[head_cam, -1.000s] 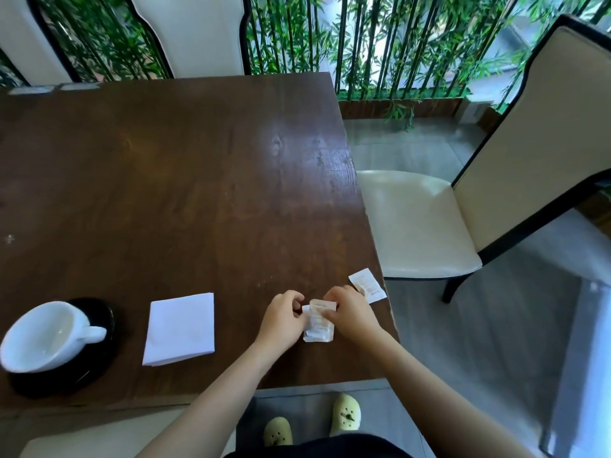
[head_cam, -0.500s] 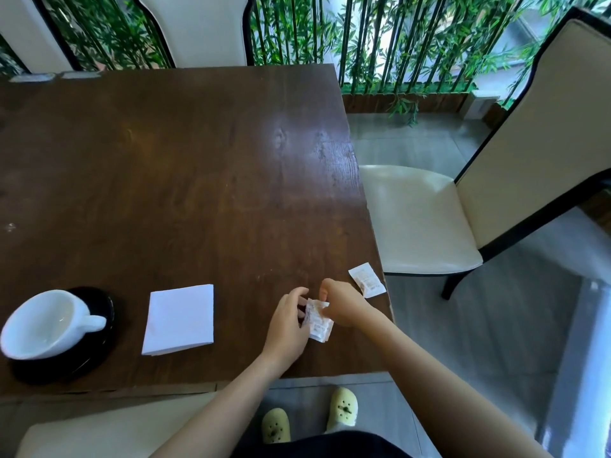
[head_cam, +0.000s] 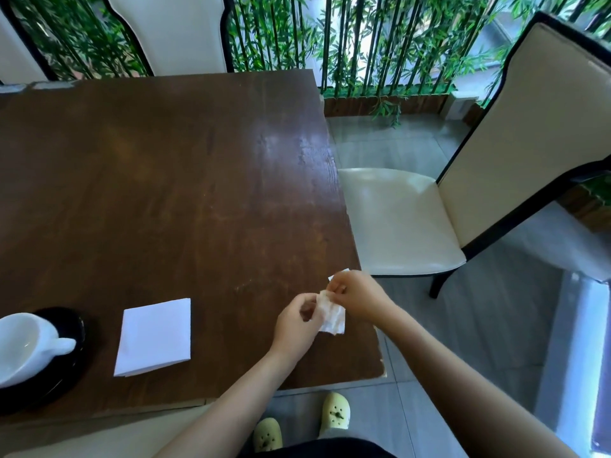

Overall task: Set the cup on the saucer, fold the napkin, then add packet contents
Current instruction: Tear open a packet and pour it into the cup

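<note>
A white cup (head_cam: 20, 345) rests on a black saucer (head_cam: 67, 361) at the table's near left edge. To its right lies a folded white napkin (head_cam: 155, 335), flat on the wood. Near the table's right edge, my left hand (head_cam: 299, 323) and my right hand (head_cam: 357, 294) both pinch the top of a small white packet (head_cam: 334, 317), which hangs just above the table. A second white packet (head_cam: 335, 276) lies behind my right hand, with only a corner showing.
The brown wooden table (head_cam: 172, 193) ends just right of my hands. A cream chair (head_cam: 396, 223) stands to the right on the grey tile floor, another chair (head_cam: 172, 31) at the far side. Bamboo stems line the back.
Both hands have lifted the packet slightly and shifted right, so my right hand now covers most of the second packet. The view has tilted down a little. Cup and napkin are unmoved.
</note>
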